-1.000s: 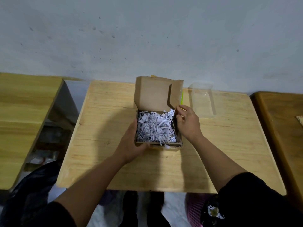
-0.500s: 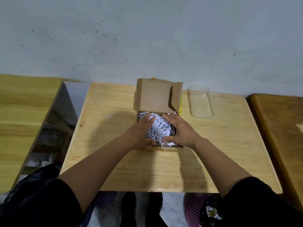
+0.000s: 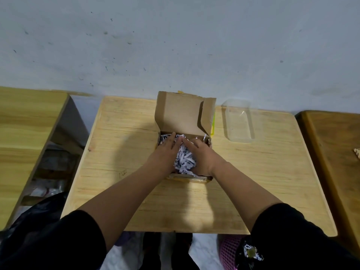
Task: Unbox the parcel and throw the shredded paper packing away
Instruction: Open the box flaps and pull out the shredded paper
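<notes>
Both hands (image 3: 165, 152) (image 3: 202, 156) inside box (image 3: 181, 114) — cupping shredded paper (image 3: 185, 162).

No words, numbers or signs to read anywhere. Dark print marks on the white paper shreds (image 3: 185, 162) in the cardboard box (image 3: 183, 114), but far too small and cut up to make out. Nothing written on the inside of the box lid. A faint mark on the wooden table (image 3: 122, 173) left of the box, too blurry to read.
</notes>
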{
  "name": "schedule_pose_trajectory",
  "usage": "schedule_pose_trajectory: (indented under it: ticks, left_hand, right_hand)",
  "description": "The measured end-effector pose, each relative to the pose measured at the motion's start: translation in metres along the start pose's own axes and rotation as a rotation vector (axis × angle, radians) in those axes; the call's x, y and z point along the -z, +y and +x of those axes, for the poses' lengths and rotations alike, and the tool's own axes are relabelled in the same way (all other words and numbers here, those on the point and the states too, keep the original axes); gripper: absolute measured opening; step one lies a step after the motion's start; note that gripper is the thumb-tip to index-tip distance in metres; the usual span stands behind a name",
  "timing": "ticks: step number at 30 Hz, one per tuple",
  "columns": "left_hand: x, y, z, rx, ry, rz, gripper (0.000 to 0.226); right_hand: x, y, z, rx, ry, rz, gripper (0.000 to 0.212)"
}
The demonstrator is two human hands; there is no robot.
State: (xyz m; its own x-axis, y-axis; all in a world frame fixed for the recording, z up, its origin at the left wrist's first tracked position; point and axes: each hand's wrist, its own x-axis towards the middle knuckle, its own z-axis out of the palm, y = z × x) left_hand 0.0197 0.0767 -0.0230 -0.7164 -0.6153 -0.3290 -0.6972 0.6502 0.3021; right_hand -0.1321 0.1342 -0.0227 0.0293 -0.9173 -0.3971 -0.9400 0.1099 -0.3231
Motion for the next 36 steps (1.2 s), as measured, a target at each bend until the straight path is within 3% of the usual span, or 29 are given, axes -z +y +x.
schedule_pose_trajectory:
  ticks: [8, 25, 36]
  left_hand:
    - [-0.009, 0.000, 0.003, 0.027, 0.110, 0.006, 0.093]
    - [-0.017, 0.005, 0.024, 0.124, 0.039, 0.047, 0.082]
    - [-0.018, -0.004, 0.026, 0.046, 0.000, -0.018, 0.078]
  right_hand:
    - [-0.003, 0.000, 0.006, 0.025, -0.020, -0.010, 0.101]
    - [-0.009, 0.003, 0.016, 0.074, -0.022, -0.181, 0.092]
    - [-0.016, 0.013, 0.021, 0.039, 0.023, 0.058, 0.079]
